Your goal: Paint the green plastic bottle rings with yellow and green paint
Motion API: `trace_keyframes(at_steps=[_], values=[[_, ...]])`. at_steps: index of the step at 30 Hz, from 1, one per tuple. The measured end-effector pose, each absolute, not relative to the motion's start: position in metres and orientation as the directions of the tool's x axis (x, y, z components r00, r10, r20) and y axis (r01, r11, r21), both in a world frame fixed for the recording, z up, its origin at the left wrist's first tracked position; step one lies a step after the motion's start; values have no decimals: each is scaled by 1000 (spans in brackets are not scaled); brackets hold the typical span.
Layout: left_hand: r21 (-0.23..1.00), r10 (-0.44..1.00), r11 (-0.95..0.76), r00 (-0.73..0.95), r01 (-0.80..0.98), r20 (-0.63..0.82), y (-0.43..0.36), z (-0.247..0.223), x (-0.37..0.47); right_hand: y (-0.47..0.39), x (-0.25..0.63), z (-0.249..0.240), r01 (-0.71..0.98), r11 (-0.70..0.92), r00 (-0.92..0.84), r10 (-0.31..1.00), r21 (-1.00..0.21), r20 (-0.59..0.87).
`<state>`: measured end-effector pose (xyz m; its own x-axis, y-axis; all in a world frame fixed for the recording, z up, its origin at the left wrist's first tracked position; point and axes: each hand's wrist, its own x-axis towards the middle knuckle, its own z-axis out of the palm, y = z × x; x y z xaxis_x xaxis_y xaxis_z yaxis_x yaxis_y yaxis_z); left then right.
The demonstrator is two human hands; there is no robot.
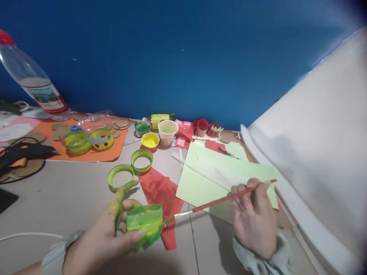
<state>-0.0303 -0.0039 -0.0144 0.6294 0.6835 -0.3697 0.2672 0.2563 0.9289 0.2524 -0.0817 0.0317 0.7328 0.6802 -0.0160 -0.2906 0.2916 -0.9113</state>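
My left hand is closed around a cut plastic bottle bottom coated in green and yellow paint. Green paint smears the thumb side of that hand and a raised finger. A red-handled paintbrush is gripped in my right hand. Its bristle tip, wet with green, is at the right side of the bottle bottom; whether it touches cannot be told. Beneath them lies a paint-stained red paper. Two yellow-green rings stand just beyond my left hand.
Behind are a paper cup, yellow paint and green paint in small cups. Light green paper lies right. At left are orange paper, a glue gun and a tall bottle. A blue wall closes the back.
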Motion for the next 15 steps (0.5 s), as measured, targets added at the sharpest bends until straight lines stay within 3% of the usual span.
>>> trace_keyframes(at_steps=[5, 12, 15], values=[[922, 728, 275, 568, 271, -384, -6, -12, -18, -89, 241, 31, -141, 344, 731, 669, -928, 137], [905, 784, 293, 465, 307, -412, -6, -3, -11, -91, 242, 30, -88, 348, 700, 689, -934, 190], [929, 842, 283, 401, 240, -360, -5, 0, -10, -93, 242, 31, -52, 358, 700, 679, -932, 222]])
